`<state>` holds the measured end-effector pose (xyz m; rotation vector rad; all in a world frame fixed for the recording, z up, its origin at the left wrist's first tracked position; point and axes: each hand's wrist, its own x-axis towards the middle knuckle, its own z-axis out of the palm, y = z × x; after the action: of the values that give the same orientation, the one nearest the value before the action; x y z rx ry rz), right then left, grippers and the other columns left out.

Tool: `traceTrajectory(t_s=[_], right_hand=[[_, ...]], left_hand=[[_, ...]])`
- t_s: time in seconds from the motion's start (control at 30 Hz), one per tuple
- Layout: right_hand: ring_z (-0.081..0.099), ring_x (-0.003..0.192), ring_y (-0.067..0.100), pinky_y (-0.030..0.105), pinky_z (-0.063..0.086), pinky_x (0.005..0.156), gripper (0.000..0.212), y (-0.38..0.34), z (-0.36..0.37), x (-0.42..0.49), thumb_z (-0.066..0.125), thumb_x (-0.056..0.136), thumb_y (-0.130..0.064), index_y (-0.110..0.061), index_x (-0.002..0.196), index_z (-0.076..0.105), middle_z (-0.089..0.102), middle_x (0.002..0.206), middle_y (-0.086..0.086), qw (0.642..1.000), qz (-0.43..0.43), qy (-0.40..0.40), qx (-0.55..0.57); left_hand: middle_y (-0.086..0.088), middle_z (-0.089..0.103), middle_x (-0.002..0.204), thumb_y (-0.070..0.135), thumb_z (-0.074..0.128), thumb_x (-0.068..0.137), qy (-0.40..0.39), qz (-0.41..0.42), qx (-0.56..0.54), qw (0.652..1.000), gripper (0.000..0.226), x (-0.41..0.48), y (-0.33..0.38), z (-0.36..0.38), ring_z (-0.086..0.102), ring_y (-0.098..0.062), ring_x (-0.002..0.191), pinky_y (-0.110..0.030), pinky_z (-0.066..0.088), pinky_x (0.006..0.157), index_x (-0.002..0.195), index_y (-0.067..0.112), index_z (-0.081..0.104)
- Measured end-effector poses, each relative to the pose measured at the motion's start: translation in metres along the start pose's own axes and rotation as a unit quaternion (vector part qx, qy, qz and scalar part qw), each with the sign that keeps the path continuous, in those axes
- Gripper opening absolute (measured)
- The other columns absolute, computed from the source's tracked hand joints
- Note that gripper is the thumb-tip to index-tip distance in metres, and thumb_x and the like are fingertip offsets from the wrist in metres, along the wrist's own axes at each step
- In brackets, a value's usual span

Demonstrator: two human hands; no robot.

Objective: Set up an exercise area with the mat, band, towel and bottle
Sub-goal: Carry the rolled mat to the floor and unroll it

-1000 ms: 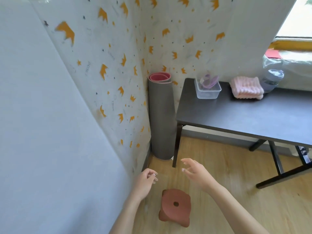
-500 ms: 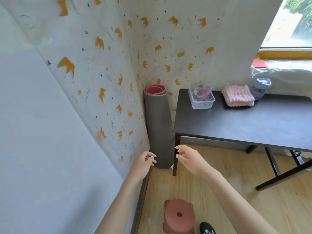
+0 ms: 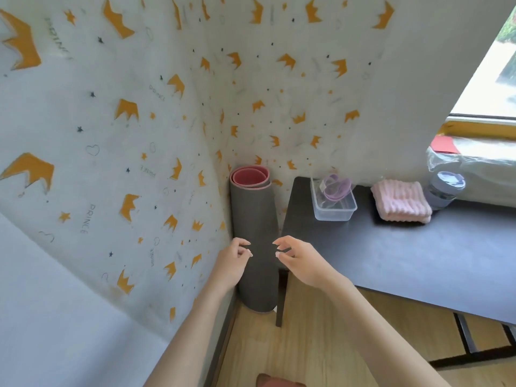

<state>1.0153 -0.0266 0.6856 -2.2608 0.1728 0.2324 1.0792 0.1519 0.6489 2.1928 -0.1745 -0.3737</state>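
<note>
Head view | mat [image 3: 252, 233] stands rolled upright in the corner beside the tabletop [image 3: 391, 261] | your left hand [image 3: 231, 262] and right hand [image 3: 301, 261] flank it, fingers spread, empty | clasp both sides mid-roll, lift straight up.

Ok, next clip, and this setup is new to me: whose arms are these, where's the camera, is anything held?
No machine here: a person wears one wide-angle camera on the head, looking down at their own bare hands. The left hand and right hand hover either side of a rolled grey mat with pink lining, upright in the wall corner; both hold nothing. On the dark table sit a clear plastic tub holding a purple band, a folded pink towel and a translucent bottle with a greyish lid.
</note>
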Motion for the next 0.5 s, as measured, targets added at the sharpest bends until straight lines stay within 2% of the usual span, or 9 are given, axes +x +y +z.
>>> traceTrajectory(t_s=[0.07, 0.2, 0.5], right_hand=[[0.058, 0.101, 0.009, 0.013, 0.046, 0.082, 0.034, 0.002, -0.017, 0.021, 0.046, 0.099, -0.027, -0.023, 0.132, 0.05, 0.058, 0.125, -0.003, 1.0, -0.011, 0.003, 0.006], [0.058, 0.102, 0.007, 0.01, 0.044, 0.078, 0.031, 0.009, -0.04, 0.055, 0.046, 0.099, -0.028, -0.026, 0.129, 0.051, 0.057, 0.123, -0.006, 0.999, -0.025, 0.006, 0.031], [0.058, 0.105, 0.007, 0.009, 0.044, 0.071, 0.031, 0.029, -0.072, 0.116, 0.046, 0.099, -0.027, -0.026, 0.13, 0.051, 0.057, 0.126, -0.005, 0.998, -0.034, -0.011, 0.049]], left_hand=[[0.003, 0.063, 0.099, 0.022, 0.043, 0.097, 0.011, 0.013, 0.021, 1.0, 0.025, 0.028, 0.01, 0.005, 0.058, -0.011, 0.092, -0.015, 0.042, 0.072, 0.122, 0.022, 0.047], [0.002, 0.06, 0.1, 0.023, 0.042, 0.097, 0.035, 0.013, 0.067, 0.997, 0.03, 0.08, 0.023, 0.011, 0.057, -0.013, 0.091, -0.022, 0.043, 0.072, 0.127, 0.02, 0.043], [-0.002, 0.045, 0.131, 0.02, 0.047, 0.096, 0.071, 0.013, 0.118, 0.99, 0.031, 0.17, 0.033, 0.029, 0.046, -0.016, 0.117, -0.022, 0.035, 0.089, 0.126, 0.015, 0.047]])
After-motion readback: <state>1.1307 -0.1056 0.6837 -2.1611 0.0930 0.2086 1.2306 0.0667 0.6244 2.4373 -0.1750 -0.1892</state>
